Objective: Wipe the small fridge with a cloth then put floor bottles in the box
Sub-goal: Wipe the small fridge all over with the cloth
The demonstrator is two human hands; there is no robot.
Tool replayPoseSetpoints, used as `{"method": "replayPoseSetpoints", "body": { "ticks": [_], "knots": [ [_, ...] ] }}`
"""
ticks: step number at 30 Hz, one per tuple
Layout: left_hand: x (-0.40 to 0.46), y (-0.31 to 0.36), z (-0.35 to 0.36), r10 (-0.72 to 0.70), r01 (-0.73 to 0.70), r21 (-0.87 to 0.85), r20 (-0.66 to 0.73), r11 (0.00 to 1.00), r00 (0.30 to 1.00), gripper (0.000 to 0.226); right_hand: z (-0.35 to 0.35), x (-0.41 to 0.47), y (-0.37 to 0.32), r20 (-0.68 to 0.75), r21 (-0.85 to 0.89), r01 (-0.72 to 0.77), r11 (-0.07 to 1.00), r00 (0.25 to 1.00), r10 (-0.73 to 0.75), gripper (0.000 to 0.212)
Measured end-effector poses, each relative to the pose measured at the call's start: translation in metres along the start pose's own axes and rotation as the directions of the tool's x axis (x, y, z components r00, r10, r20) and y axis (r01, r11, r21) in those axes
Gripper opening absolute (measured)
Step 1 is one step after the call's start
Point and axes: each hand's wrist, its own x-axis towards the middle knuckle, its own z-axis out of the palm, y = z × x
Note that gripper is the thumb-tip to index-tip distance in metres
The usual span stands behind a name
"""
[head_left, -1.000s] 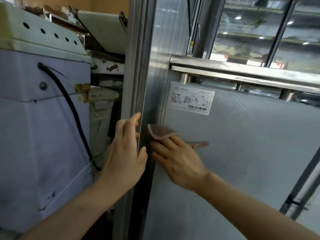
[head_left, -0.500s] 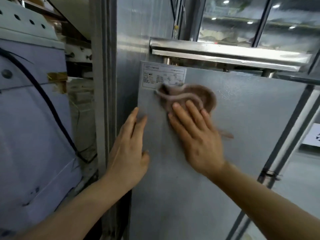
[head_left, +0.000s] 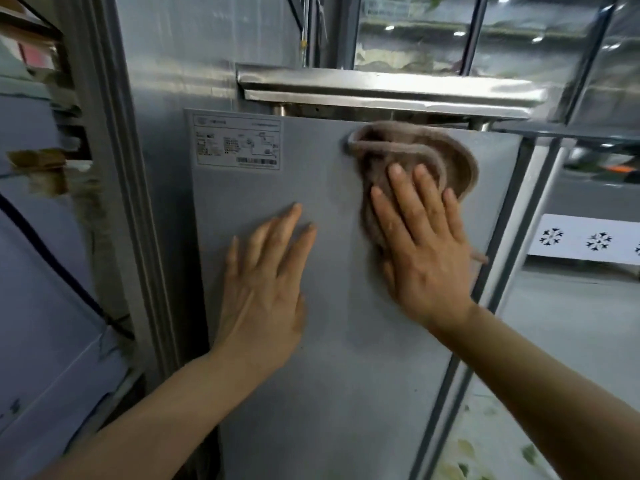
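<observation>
- Small fridge (head_left: 329, 341): grey side panel fills centre of view, spec label (head_left: 238, 143) at upper left corner, steel shelf edge (head_left: 388, 90) just above top.
- Cloth (head_left: 412, 157): brown, bunched, pressed flat on panel near upper right corner, just under steel edge; half a second ago sat touching the label at upper left, so swept rightward across top band.
- Right hand (head_left: 420, 247): palm flat on cloth, fingers spread, pinning it to panel rather than pinching; no closed grasp.
- Left hand (head_left: 266, 282): open, empty, flat on bare panel left of cloth, apart from it; a second ago gripped the metal frame edge (head_left: 117, 202), now bracing on fridge itself.
- Meaning: top strip likely covered once; middle and lower panel probably not wiped yet, wiping step mid-way.
- Bottles and box: not in view, second step not started.
- Right: dark frame bars (head_left: 485, 306), floor beyond, white sign with black marks (head_left: 585, 239).
- Left: pale grey cabinet with black cable (head_left: 65, 271).
</observation>
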Motion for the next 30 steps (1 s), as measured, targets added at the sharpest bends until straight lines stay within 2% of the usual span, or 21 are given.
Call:
{"method": "replayPoseSetpoints", "body": {
  "ticks": [2, 5, 7, 8, 10, 12, 13, 17, 21, 24, 26, 28, 30],
  "knots": [
    [0.000, 0.004, 0.003, -0.026, 0.026, 0.025, 0.018, 0.999, 0.999, 0.089, 0.008, -0.044, -0.018, 0.081, 0.040, 0.017, 0.999, 0.997, -0.020, 0.062],
    [-0.002, 0.006, 0.003, -0.051, 0.050, 0.052, 0.035, 0.997, 0.998, 0.090, 0.004, -0.105, -0.021, 0.254, 0.005, 0.178, 0.984, 0.952, -0.173, 0.063],
    [-0.002, 0.012, 0.003, -0.043, 0.042, 0.068, 0.026, 0.997, 0.999, 0.090, -0.003, -0.113, -0.011, 0.284, -0.032, 0.179, 0.983, 0.945, -0.163, 0.061],
    [-0.001, 0.016, 0.004, -0.019, 0.018, 0.075, 0.019, 0.997, 1.000, 0.090, -0.008, -0.107, -0.005, 0.255, -0.047, 0.118, 0.992, 0.961, -0.102, 0.058],
    [0.001, 0.026, 0.007, 0.059, -0.058, 0.083, -0.002, 0.995, 0.998, 0.090, -0.017, -0.081, 0.009, 0.130, -0.107, -0.097, 0.990, 0.985, 0.111, 0.054],
    [0.006, 0.038, 0.013, 0.124, -0.121, 0.081, -0.032, 0.989, 0.992, 0.091, -0.027, -0.046, 0.029, 0.017, -0.178, -0.289, 0.941, 0.955, 0.296, 0.059],
    [0.010, 0.044, 0.016, 0.143, -0.139, 0.071, -0.046, 0.988, 0.989, 0.091, -0.032, -0.030, 0.039, -0.020, -0.198, -0.336, 0.921, 0.940, 0.339, 0.059],
    [0.023, 0.063, 0.029, 0.151, -0.147, 0.052, -0.089, 0.988, 0.984, 0.094, -0.040, -0.003, 0.059, -0.096, -0.200, -0.357, 0.912, 0.934, 0.345, 0.059],
    [0.022, 0.061, 0.042, 0.143, -0.133, 0.097, -0.102, 0.986, 0.984, 0.101, -0.027, -0.042, 0.052, -0.083, -0.110, -0.294, 0.949, 0.955, 0.286, 0.063],
    [0.017, 0.056, 0.046, 0.154, -0.140, 0.130, -0.103, 0.982, 0.983, 0.099, -0.013, -0.108, 0.024, 0.049, -0.117, -0.260, 0.959, 0.963, 0.267, 0.066],
    [0.007, 0.055, 0.049, 0.169, -0.155, 0.149, -0.080, 0.977, 0.982, 0.094, -0.007, -0.157, 0.003, 0.175, -0.130, -0.206, 0.970, 0.958, 0.227, 0.059],
    [-0.009, 0.053, 0.054, 0.197, -0.187, 0.175, -0.037, 0.967, 0.980, 0.090, -0.007, -0.193, -0.012, 0.296, -0.133, -0.160, 0.978, 0.935, 0.193, 0.052],
    [-0.027, 0.049, 0.060, 0.214, -0.213, 0.183, 0.017, 0.960, 0.977, 0.092, -0.013, -0.206, -0.014, 0.368, -0.134, -0.134, 0.982, 0.913, 0.175, 0.056]
  ]
}}
